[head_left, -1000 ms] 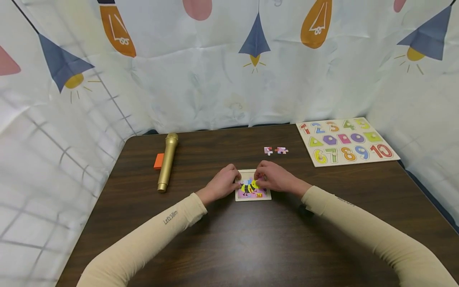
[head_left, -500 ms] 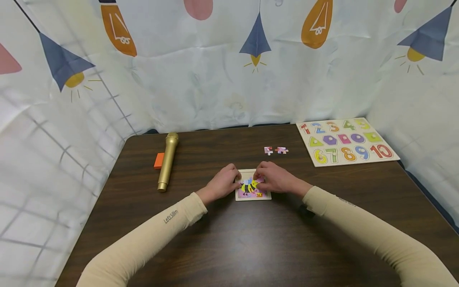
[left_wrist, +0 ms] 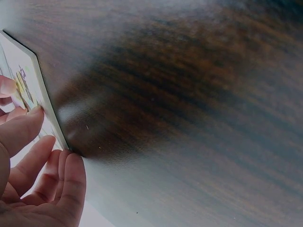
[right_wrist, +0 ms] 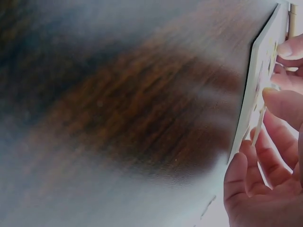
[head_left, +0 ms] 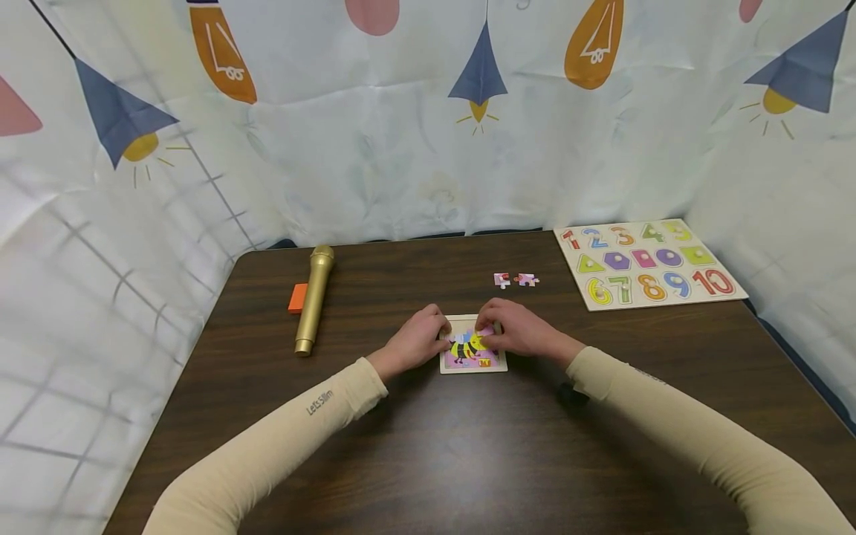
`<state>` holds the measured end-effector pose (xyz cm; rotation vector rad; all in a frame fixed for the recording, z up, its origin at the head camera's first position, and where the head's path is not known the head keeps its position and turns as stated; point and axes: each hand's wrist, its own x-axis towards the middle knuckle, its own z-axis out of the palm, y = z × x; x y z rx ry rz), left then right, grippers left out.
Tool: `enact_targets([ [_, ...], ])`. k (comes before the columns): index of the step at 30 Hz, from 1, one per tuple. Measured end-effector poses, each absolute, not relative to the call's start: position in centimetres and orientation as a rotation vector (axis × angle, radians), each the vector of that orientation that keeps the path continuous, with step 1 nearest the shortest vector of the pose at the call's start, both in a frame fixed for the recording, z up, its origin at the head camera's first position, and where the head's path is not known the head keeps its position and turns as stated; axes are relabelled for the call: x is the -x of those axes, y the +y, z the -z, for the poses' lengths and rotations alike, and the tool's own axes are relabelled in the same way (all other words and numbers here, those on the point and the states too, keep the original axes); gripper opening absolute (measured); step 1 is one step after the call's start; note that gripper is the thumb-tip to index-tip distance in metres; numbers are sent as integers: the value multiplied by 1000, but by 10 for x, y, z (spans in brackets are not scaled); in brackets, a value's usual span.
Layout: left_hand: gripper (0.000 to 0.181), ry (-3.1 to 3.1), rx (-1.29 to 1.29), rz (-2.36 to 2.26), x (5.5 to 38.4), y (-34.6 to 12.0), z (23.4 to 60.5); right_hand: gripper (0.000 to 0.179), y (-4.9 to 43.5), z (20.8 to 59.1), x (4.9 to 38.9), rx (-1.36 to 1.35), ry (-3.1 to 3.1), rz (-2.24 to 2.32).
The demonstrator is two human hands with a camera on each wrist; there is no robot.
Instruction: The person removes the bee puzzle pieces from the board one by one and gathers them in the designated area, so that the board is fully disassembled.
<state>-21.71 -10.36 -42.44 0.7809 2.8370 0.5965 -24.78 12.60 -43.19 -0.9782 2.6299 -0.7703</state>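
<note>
A small jigsaw board [head_left: 472,371] with a yellow and black bee picture and a pale wooden frame lies flat on the table between my hands. My left hand [head_left: 416,339] holds its left side, the thumb [left_wrist: 28,125] on the face and other fingers at the edge. Over the upper right part, my right hand [head_left: 520,329] pinches a jigsaw piece; in the right wrist view its thin pale edge [right_wrist: 259,126] stands tilted between thumb and fingers. The fingers hide part of the piece and the board's right side.
Two loose pink jigsaw pieces [head_left: 501,280] lie beyond the board. A number and shape puzzle [head_left: 642,286] sits at the back right of the dark wooden table [head_left: 401,461]. On the left, a gold microphone [head_left: 313,301] lies by an orange block [head_left: 297,299]. Patterned curtains hang behind.
My right fingers shift slightly over the board's upper right part. The left hand and the board stay practically still.
</note>
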Motion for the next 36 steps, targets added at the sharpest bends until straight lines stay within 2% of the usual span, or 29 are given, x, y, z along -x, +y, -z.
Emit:
enact_targets([
  [17, 22, 2843, -788, -602, 216, -103, 423, 18, 144, 429, 259, 819, 2708, 876],
  [36, 23, 2849, -794, -590, 216, -104, 425, 22, 217, 423, 306, 623, 2933, 774],
])
